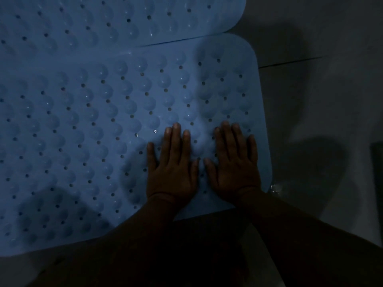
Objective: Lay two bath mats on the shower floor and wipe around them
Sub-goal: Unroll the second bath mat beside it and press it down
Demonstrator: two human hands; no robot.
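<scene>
Lying flat under both hands, the near blue mat overlapped the far mat toward 12 o'clock. Left hand and right hand pressed it, fingers straight, released, grasping nothing.

Dim grey tiled floor crossed by dark shadows

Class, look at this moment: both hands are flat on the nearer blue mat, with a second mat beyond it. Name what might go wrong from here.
1. The near mat seems to overlap the far mat along their seam; that edge may not lie flat and could trip someone.
2. The left hand and right hand press only near one corner, so the rest may not stick down.
3. Droplets glint on the floor beside the mat, so it may be slippery.
</scene>
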